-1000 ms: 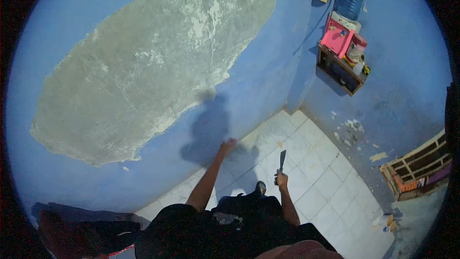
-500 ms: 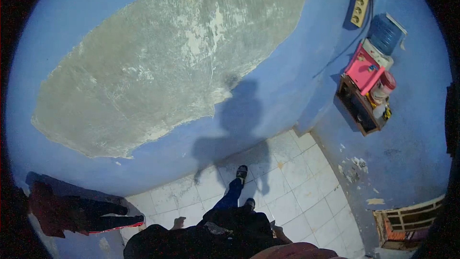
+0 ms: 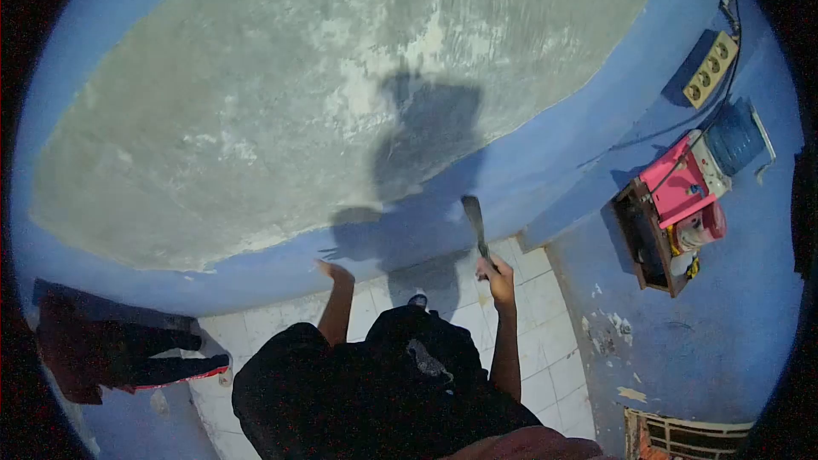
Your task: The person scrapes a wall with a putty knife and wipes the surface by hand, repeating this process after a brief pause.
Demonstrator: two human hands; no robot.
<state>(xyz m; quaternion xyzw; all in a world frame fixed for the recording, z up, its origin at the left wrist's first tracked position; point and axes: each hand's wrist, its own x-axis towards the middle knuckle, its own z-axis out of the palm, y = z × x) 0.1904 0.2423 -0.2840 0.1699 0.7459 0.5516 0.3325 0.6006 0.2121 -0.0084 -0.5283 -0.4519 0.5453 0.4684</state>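
My right hand grips the handle of a flat-bladed scraper, blade pointing up against the blue wall. My left hand is raised with fingers apart, at or just off the same wall lower left of the blade. Above both hands spreads a large grey patch of bare plaster where the paint is gone. My shadow falls across the patch's lower edge, between the hands.
A white tiled floor lies below. On the right wall hang a small wooden shelf with a pink box and jars, and a power strip. Dark cloth lies at the lower left. A wooden crate sits at the bottom right.
I have stepped closer to the wall and the view has swung left. Both hands have come up from low by my body; the scraper now points at the wall.
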